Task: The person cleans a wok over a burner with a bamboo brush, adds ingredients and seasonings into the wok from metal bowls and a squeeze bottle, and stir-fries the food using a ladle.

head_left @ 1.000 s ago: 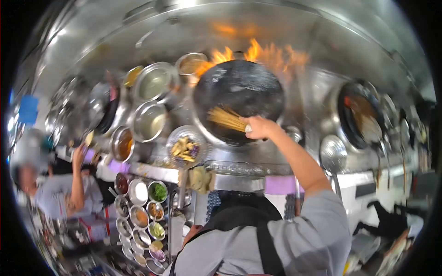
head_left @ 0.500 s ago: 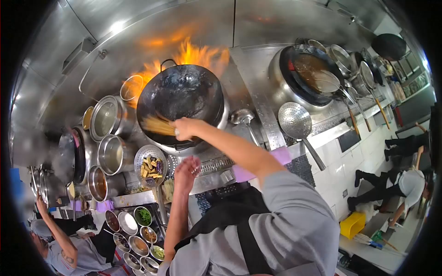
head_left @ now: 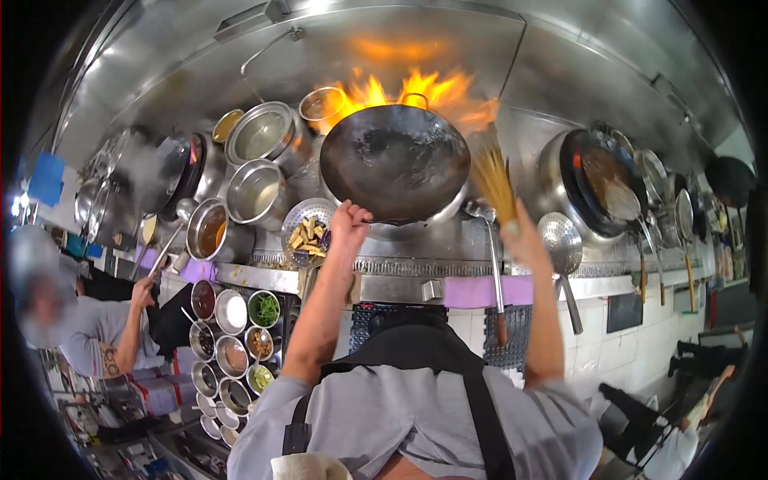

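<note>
A blackened wok [head_left: 392,156] sits on the burner, tilted so its inside faces me, with flames [head_left: 408,90] rising behind it. At its near left edge my left hand [head_left: 350,228] is closed on the rim by the near handle. My right hand [head_left: 526,240] is wrapped round a bamboo wok brush [head_left: 494,186], bristles up, to the right of the wok and apart from it. Just beside that brush lies a ladle [head_left: 492,248] with a long handle. Left of my left hand, a perforated strainer [head_left: 290,228] holds fried pieces, some purple-skinned.
Metal pots [head_left: 258,192] stand to the left, and small bowls of ingredients [head_left: 232,312] lower left. A co-worker [head_left: 120,320] holds a ladle there. On the right are a second wok [head_left: 596,172] with brown liquid, a skimmer [head_left: 562,248] and a purple cloth [head_left: 472,292].
My right hand has lifted the brush out of the wok and moved it right. My left hand has gone from hanging loose to gripping the wok's near edge. The view has turned.
</note>
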